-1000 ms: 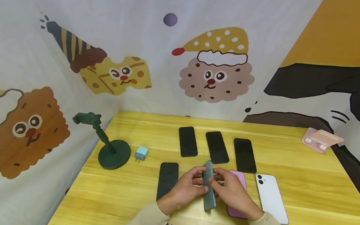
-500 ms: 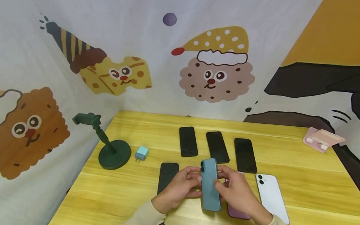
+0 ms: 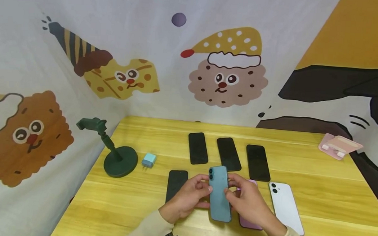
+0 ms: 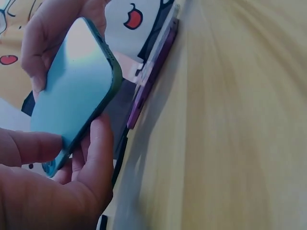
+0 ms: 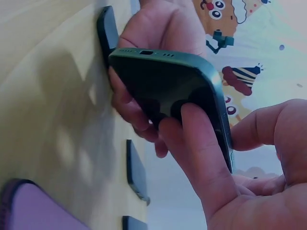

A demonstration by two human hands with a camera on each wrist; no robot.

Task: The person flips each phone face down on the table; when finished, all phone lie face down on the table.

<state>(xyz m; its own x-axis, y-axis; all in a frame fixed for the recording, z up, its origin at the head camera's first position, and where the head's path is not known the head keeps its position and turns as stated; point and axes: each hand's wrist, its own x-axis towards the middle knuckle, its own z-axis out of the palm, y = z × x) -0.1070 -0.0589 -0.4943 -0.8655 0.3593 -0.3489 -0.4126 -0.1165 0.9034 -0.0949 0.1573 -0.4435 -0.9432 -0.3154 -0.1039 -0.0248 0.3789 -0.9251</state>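
Note:
Both hands hold a teal smartphone over the front middle of the table, its back with two lenses turned up toward the head camera. My left hand grips the left long edge, thumb on the back near the lenses. On the opposite edge, my right hand pinches it, thumb on the back. In the right wrist view, two fingers of that hand lie against the phone's dark screen, and the charging port shows at its end. A pink-purple phone lies partly hidden under the right hand.
Three black phones lie in a row behind the hands. Another dark phone is left of them, a white phone right. Farther left stand a green phone stand and a blue charger plug; a pink folding stand is back right.
The teal phone was seen nearly edge-on a second ago; it has been turned so its back faces up. Both hands still hold it, with the grip shifted slightly.

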